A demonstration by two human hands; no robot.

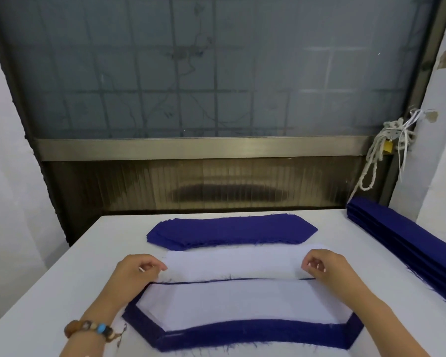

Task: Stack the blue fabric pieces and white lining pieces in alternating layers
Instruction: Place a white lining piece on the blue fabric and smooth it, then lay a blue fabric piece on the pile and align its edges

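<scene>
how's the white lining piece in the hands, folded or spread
Spread: white lining piece stretched flat, left hand and right hand holding its ends.

A white bench [113, 240] lies beneath the left grip [139, 269] and the right grip [322, 266]. Well beyond them stands a frosted window [216, 73] over a ribbed panel [139, 186]. Up past the right grip hangs a knotted white rope [371, 163] with perhaps a yellow padlock [387, 146].

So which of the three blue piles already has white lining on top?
The nearest blue stack: white lining lies on it. The far pile and right-edge pile show only blue.
</scene>
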